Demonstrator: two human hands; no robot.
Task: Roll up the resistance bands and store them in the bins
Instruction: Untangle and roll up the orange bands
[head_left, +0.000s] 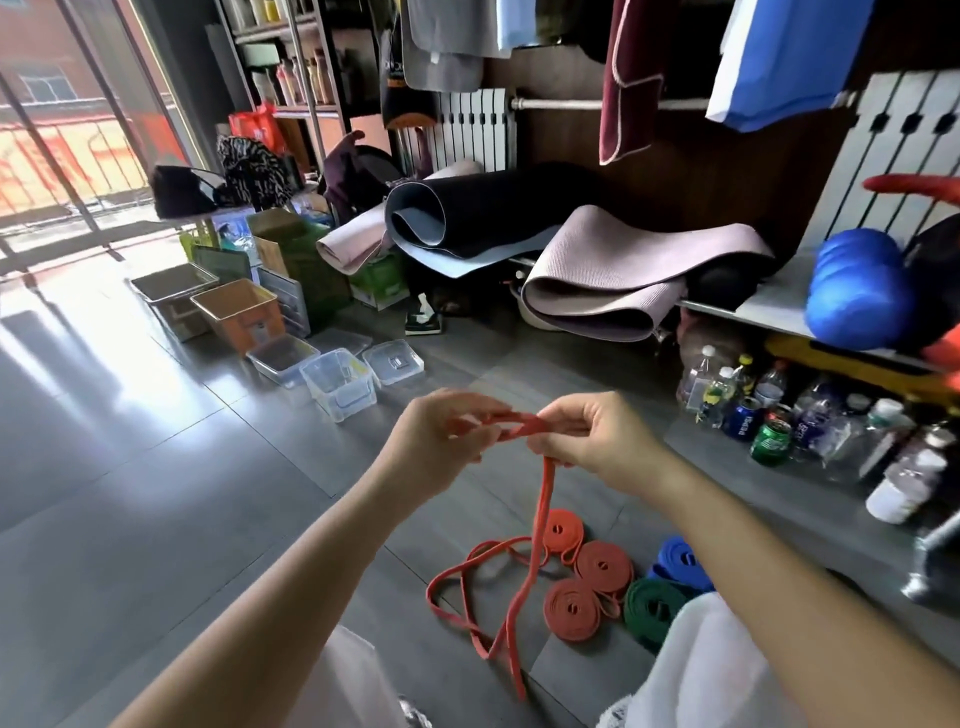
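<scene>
I hold one end of a loose orange resistance band (540, 506) between both hands at chest height. My left hand (428, 447) pinches the folded end, and my right hand (597, 436) grips it beside the left. The band's remaining length hangs down and lies tangled on the dark floor. Three rolled orange bands (574, 608) lie on the floor below my right arm, with a rolled green band (649, 608) and a rolled blue band (680, 564) beside them. Clear plastic bins (340, 384) stand on the floor ahead to the left.
An orange bin (241, 317) and a grey bin (174, 288) stand further left. Rolled yoga mats (623, 280) lie against the wall. Bottles and cans (769, 421) crowd the floor under a shelf on the right, with a blue foam roller (857, 291) on it.
</scene>
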